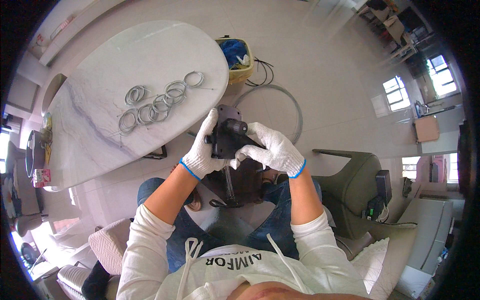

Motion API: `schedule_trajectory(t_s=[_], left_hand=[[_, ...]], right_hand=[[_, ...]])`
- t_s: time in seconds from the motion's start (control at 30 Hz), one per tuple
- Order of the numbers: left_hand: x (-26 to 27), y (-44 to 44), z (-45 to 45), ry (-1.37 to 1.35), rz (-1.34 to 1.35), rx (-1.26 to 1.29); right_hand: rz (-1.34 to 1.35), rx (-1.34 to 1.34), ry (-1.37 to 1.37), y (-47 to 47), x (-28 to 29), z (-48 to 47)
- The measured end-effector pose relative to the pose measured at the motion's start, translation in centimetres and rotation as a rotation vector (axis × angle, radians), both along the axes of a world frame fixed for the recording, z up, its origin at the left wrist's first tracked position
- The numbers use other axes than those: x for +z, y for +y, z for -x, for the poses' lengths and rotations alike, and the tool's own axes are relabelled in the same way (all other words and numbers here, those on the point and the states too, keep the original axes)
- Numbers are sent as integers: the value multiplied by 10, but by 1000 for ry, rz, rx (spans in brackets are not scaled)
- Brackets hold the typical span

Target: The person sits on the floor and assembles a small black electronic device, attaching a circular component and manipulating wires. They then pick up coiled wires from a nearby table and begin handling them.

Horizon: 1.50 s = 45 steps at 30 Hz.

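Note:
A black device [225, 140] with a flat plate and a protruding knob [240, 127] is held up between my gloved hands. My left hand [204, 148], in a white knit glove with a blue cuff, grips its left side and lower edge. My right hand [272, 150], gloved the same way, has its fingers on a dark part at the device's right side. Below the device, a dark container or bag [240, 183] stands between my knees; what it is exactly I cannot tell. Several coils of thin metal cable [150, 112] lie on the marble-topped table [101, 71] to the left.
A lined bin [243, 75] with blue material inside stands past the table's rounded edge. On the floor lie a large cable coil [298, 108] and a smaller black coil [270, 73]. A green chair [352, 187] is at my right. A small pink box [41, 177] sits at the table's left end.

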<state>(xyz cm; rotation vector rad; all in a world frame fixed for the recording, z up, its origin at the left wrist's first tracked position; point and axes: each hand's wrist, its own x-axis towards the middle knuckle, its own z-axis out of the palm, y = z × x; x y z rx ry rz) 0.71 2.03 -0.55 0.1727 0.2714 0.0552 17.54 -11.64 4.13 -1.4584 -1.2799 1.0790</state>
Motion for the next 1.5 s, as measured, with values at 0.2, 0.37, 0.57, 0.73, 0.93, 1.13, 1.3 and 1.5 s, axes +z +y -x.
schedule_trajectory(t_s=[0.2, 0.37, 0.57, 0.73, 0.93, 1.13, 1.3, 1.5], left_hand=[[-2, -3, 3, 43, -39, 86], [-2, -11, 8, 17, -172, 138], [0, -20, 5, 29, -299, 146], [-12, -25, 3, 169, -350, 210], [-33, -23, 13, 141, -461, 200], [-15, -31, 19, 221, -603, 242], [-4, -26, 15, 130, -879, 287], [-18, -19, 9, 93, -572, 260]], right_hand=[[8, -21, 13, 1, 0, -1], [-228, -258, -362, 7, 2, 3], [-515, -271, -825, 14, 2, 10], [-604, -305, -834, 16, 2, 15], [-518, -296, -827, 11, 2, 21], [-432, -274, -741, 8, -4, 19], [-437, -265, -702, 11, -5, 16], [-97, -372, -287, 5, -21, 3]])
